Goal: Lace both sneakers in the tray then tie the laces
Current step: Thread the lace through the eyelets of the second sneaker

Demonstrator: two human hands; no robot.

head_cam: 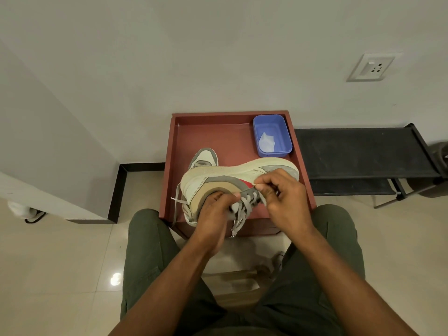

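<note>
A white and grey high-top sneaker [225,177] lies on its side over the near part of the red-brown tray [177,141], its sole facing away from me. My left hand [213,214] grips its ankle collar and tongue. My right hand [283,192] pinches the grey lace [247,202] at the eyelets. Loose lace ends hang at the left [178,202] and over the tray's front edge. A second sneaker [203,157] stands behind the first, mostly hidden.
A blue plastic tub [272,135] with a white scrap inside sits in the tray's far right corner. A low black bench [363,154] stands to the right against the wall. My knees flank the tray's stand on a tiled floor.
</note>
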